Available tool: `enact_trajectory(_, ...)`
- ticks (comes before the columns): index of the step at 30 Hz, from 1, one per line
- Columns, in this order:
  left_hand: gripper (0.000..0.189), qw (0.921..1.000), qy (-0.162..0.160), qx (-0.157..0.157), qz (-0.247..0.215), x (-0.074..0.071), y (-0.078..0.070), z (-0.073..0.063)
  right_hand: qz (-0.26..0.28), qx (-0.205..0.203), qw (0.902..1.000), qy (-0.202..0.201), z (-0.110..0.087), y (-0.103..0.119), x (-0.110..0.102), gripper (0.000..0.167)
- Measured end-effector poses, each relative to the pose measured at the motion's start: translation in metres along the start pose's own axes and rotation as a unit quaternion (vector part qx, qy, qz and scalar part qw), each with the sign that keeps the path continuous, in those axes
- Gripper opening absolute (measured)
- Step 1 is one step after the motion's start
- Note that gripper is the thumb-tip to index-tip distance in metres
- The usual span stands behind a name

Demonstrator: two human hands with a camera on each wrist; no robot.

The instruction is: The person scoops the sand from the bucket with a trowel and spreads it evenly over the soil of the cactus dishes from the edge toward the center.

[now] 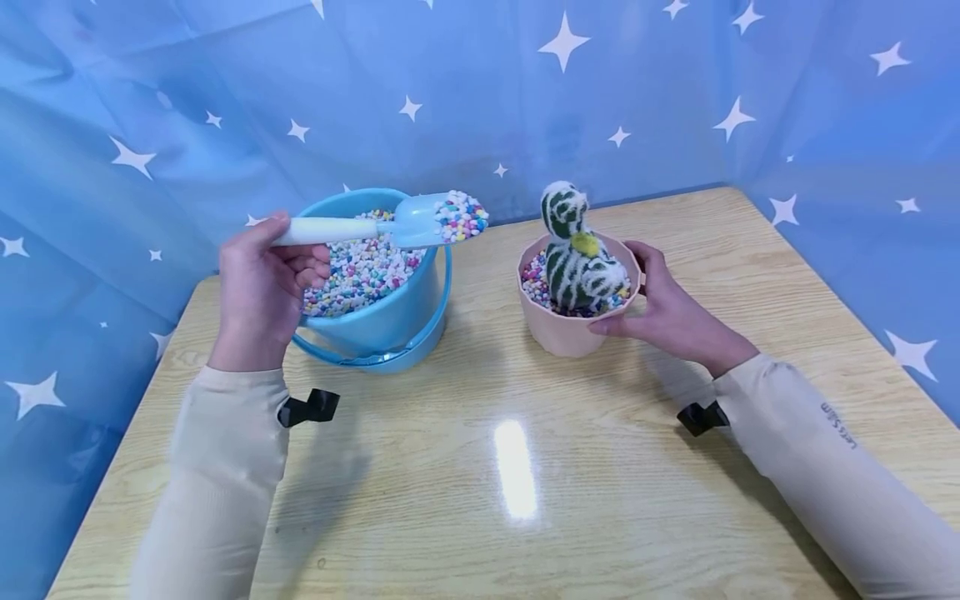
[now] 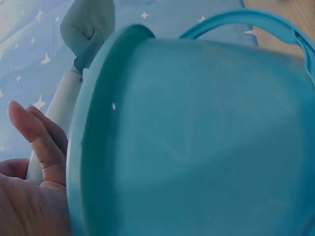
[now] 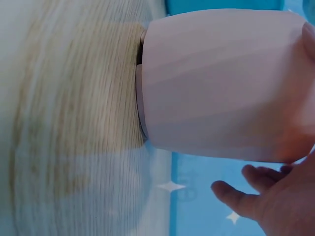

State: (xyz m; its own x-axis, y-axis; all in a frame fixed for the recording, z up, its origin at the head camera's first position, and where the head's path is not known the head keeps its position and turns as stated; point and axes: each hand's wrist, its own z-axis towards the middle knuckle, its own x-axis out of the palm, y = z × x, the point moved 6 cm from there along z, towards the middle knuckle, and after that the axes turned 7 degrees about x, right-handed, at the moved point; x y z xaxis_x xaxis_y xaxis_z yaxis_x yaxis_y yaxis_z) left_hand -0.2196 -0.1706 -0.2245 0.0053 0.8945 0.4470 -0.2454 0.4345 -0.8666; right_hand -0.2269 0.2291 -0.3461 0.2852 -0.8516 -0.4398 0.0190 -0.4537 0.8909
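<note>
My left hand grips the white handle of a small scoop whose light-blue blade carries a heap of colourful pebbles. The scoop is held level over a blue bucket filled with the same kind of pebbles. In the left wrist view the bucket's wall hides part of that hand. On the right, my right hand holds the side of a pink pot, thumb near the rim on the front. Inside the pot a green-and-white striped cactus with a yellow flower stands among pebbles.
Both the bucket and the pot stand on a wood-grain table. The bucket's handle hangs down on its near right side. A blue curtain with white stars rises behind the table's back edge.
</note>
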Motion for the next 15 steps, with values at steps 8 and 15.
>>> enact_trajectory(8,0.028,0.9987,0.018,-0.017,0.044,0.021,0.009,0.006,-0.004,0.000,1.0000,-0.005,-0.001,-0.001,0.000,0.116)
enact_trajectory(15,0.026,0.9970,0.028,-0.019,0.070,0.030,0.014,0.008,-0.003,-0.010,0.9999,0.002,-0.002,0.001,-0.001,0.119)
